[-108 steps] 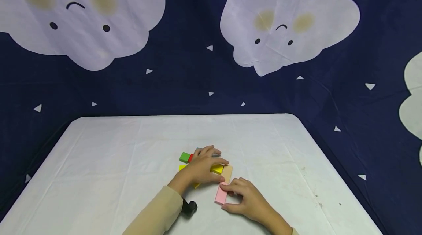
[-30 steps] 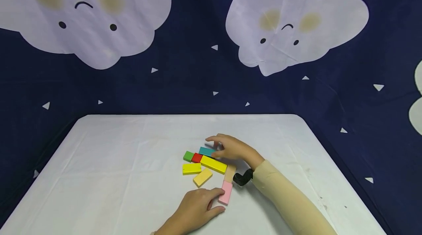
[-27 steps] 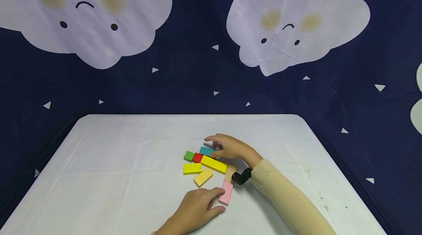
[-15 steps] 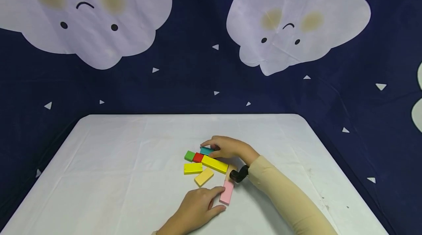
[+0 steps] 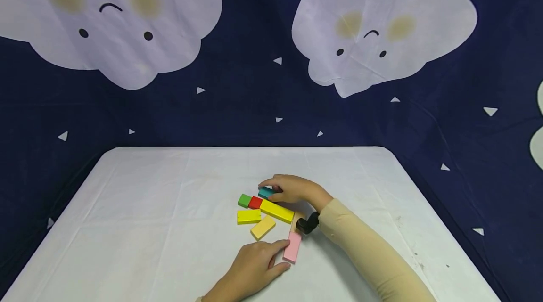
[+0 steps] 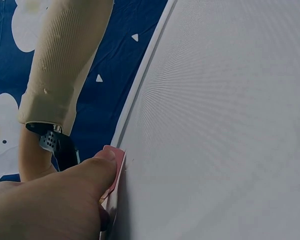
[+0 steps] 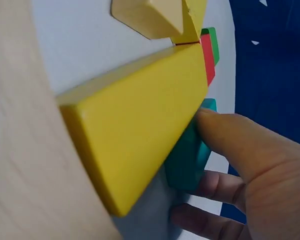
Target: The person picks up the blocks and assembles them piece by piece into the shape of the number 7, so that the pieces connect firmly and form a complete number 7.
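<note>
Right hand: the right hand (image 5: pixel 292 190) is pinching the teal block (image 5: pixel 265 192), thumb on its near side and fingers curling over the far side, as the right wrist view shows (image 7: pixel 187 160).
Teal block: it is lying on the surface (image 5: pixel 169 198) under the fingertips, touching or just beside the long yellow block (image 5: pixel 276 211).
Left hand: the left hand (image 5: pixel 254 269) is resting flat with relaxed fingers, its thumb pressing the near end of the pink block (image 5: pixel 292 247).
Beside the right hand: the red block (image 5: pixel 255 202) and green block (image 5: pixel 243 200) are sitting to the left of the teal one, in a row.
Between the hands: a second yellow block (image 5: pixel 248 216) and an orange-yellow block (image 5: pixel 263 227) are lying loose; a tan block (image 5: pixel 293 221) is mostly hidden by the right wrist.
Risk, drag: lifting the teal block at a tilt is likely nudging the long yellow block and the red one out of line, since they are packed close.
Risk, grip: the pinch is looking shallow, so the block could be slipping back onto its neighbours.
Risk, sleeve: the right sleeve (image 5: pixel 365 259) and wrist camera (image 5: pixel 307 224) are hanging over the tan and pink blocks and could be brushing them.
</note>
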`<act>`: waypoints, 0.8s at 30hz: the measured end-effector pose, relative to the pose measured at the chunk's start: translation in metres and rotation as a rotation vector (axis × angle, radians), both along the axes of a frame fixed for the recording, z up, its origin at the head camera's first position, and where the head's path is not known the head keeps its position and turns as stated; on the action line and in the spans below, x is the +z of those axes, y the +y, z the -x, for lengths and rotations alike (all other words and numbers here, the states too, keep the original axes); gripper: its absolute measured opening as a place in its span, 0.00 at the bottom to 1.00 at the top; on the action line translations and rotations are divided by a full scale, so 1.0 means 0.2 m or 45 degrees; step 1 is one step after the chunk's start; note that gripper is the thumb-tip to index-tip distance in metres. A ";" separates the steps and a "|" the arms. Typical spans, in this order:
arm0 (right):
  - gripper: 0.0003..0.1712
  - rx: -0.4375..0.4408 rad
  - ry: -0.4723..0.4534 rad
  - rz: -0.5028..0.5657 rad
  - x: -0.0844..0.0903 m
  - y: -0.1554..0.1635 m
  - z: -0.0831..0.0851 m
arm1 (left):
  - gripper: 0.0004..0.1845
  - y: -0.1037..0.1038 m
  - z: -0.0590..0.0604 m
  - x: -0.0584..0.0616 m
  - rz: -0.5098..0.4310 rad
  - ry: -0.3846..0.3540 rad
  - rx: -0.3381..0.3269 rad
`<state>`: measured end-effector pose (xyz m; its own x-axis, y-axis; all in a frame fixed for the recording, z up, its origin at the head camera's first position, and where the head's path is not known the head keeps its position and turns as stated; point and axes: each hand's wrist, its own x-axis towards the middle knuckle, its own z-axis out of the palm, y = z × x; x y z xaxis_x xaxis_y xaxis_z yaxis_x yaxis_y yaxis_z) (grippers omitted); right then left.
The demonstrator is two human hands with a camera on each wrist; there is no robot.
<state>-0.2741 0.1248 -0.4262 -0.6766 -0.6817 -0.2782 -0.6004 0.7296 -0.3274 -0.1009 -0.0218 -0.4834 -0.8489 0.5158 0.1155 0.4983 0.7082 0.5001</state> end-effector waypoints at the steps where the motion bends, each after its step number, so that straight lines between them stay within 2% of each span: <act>1: 0.27 -0.015 -0.015 -0.003 0.00 0.00 0.00 | 0.26 0.00 0.00 0.00 0.001 -0.005 0.000; 7: 0.32 -0.039 -0.105 0.018 0.01 0.02 0.02 | 0.26 0.00 0.00 0.00 0.012 -0.019 0.002; 16: 0.38 -0.072 -0.156 0.022 0.03 0.04 0.02 | 0.26 0.00 0.00 0.00 -0.010 -0.010 0.002; 20: 0.38 -0.080 -0.125 0.034 0.02 0.05 0.02 | 0.25 0.00 0.01 -0.01 -0.030 0.012 0.003; 24: 0.38 -0.112 -0.036 0.032 0.00 0.06 0.02 | 0.25 0.00 0.00 -0.02 -0.046 0.029 0.003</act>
